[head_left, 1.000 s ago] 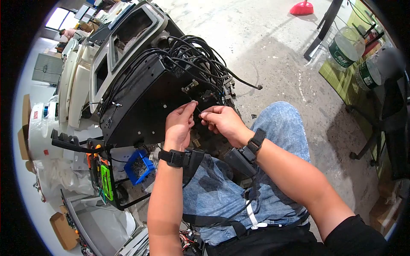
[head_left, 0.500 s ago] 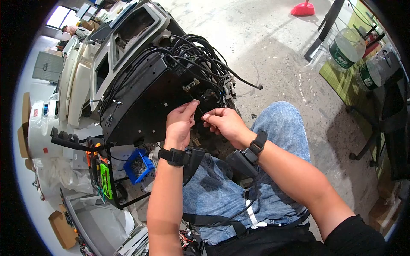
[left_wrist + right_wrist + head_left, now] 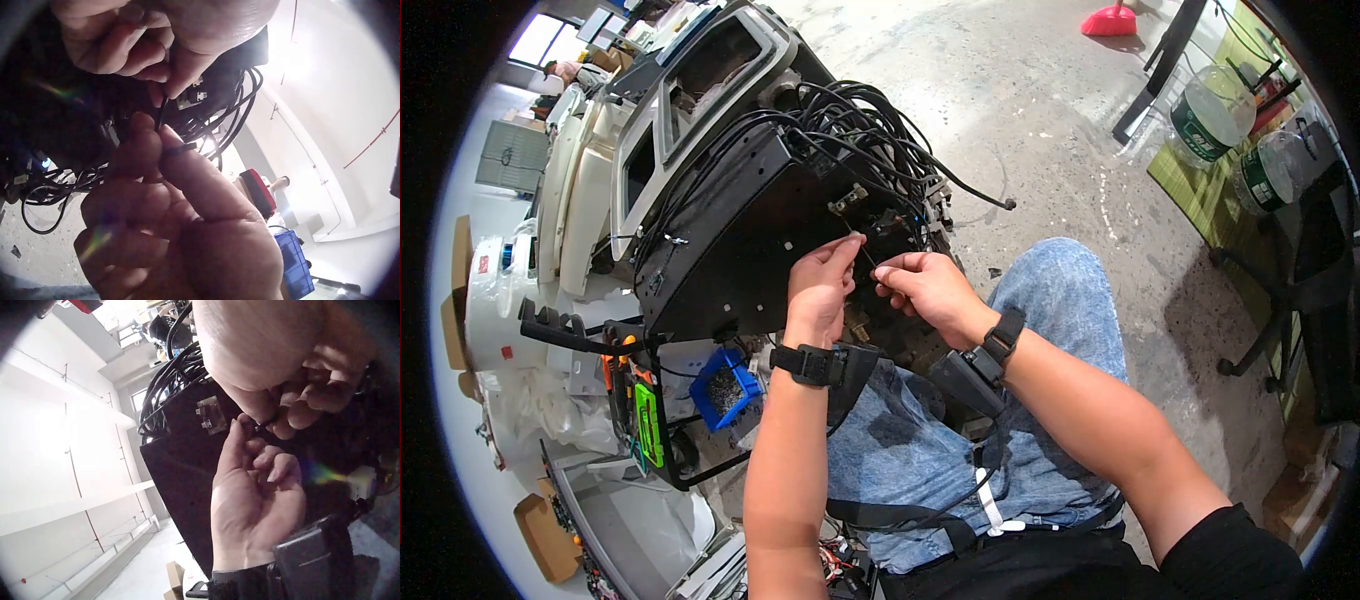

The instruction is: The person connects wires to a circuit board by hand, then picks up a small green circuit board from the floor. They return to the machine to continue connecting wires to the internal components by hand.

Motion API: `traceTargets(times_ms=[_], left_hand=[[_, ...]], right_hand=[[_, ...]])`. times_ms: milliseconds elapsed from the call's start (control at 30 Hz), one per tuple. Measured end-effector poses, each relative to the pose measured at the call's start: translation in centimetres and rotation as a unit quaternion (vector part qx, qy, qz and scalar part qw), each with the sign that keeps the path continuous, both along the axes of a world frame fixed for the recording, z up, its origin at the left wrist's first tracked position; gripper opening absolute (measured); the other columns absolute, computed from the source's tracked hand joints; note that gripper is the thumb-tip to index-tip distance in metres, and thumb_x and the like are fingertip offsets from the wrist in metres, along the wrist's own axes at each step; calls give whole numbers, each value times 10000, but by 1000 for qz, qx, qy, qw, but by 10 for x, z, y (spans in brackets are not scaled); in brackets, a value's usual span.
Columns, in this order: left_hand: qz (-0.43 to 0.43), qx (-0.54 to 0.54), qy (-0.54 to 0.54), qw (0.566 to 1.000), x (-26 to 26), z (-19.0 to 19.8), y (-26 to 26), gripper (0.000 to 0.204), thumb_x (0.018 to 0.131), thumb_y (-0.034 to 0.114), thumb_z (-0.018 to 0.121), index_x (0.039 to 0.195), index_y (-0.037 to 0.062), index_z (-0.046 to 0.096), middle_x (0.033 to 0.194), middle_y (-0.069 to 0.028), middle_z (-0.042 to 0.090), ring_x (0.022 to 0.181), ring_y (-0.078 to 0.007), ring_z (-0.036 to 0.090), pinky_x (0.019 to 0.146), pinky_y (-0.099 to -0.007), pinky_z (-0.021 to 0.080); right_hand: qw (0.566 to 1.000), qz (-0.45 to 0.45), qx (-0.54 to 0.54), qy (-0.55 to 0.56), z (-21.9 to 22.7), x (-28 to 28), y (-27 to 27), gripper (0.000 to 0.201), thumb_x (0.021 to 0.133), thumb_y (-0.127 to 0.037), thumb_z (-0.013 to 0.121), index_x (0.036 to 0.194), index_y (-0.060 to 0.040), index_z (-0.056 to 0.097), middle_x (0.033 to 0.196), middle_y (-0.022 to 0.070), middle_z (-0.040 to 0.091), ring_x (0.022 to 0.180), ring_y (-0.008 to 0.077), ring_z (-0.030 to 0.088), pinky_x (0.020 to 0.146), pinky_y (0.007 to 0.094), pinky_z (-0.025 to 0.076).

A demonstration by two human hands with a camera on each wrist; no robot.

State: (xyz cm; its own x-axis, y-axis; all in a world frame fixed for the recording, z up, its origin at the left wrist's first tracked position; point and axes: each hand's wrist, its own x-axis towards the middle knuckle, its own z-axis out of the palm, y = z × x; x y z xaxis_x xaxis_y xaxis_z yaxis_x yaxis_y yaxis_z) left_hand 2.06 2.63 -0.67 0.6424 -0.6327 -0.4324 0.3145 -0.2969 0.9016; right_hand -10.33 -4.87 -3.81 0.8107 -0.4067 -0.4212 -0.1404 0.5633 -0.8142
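Observation:
A thin black cable point(image 3: 161, 114) stretches across the small gap between both hands. My left hand point(image 3: 818, 290) pinches it between thumb and forefinger, and a short black end pokes out past the thumb in the left wrist view. Just to the right, my right hand point(image 3: 928, 288) pinches the other part with thumb and forefinger, the remaining fingers curled in. Both hands are in front of a black metal panel point(image 3: 720, 235), below a small metal bracket point(image 3: 847, 200) fixed on it. The right hand partly covers the cable in the right wrist view.
Looped black cables point(image 3: 870, 110) hang over the machine's upper side, one loose end reaching out over the floor. A blue bin point(image 3: 727, 390) of small parts and a green tool case point(image 3: 650, 428) stand at left. A black chair point(image 3: 1315, 290) and large bottles point(image 3: 1208, 120) are at right.
The right hand has shifted slightly right and down from the left hand, so a little more cable shows between them. Both pinches stay as they were.

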Motion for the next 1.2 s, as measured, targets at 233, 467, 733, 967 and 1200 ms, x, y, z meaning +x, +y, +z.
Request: traceTargets(times_ms=[233,467,733,967,1200], left_hand=[[3,-21,33,999,4,3,0,158,804,130,595,877,-9,611,598,59,411,479,-16,315,424,-171,219],[1,9,8,1000,0,9,-3,210,793,202,629,841,-2,618,557,74,388,463,-20,304,420,-186,220],[-5,77,-69,995,-4,0,-1,304,734,323,692,748,25,636,538,54,438,467,-36,336,434,-201,260],[-36,116,-110,987,0,1,-2,329,719,342,701,721,22,627,535,38,461,468,-45,354,427,-214,266],[-48,110,-131,984,-3,7,-3,297,754,297,670,792,3,648,562,48,485,493,-36,354,451,-219,282]], right_hand=[[987,10,151,-59,1,-6,5,183,851,-204,526,924,-54,603,748,-21,585,597,38,491,514,167,379],[979,19,175,-101,-5,-2,8,189,848,-228,545,860,-48,604,712,-18,578,584,34,486,515,163,371],[996,-18,67,-62,0,1,9,192,823,-227,585,818,-38,615,694,-9,586,587,56,490,536,190,369],[913,-64,-401,27,5,0,10,259,811,-247,591,786,9,623,661,28,595,591,106,524,564,247,415],[983,-124,-134,9,-12,3,11,344,870,-332,486,804,-22,618,658,6,572,543,91,484,515,226,398]])
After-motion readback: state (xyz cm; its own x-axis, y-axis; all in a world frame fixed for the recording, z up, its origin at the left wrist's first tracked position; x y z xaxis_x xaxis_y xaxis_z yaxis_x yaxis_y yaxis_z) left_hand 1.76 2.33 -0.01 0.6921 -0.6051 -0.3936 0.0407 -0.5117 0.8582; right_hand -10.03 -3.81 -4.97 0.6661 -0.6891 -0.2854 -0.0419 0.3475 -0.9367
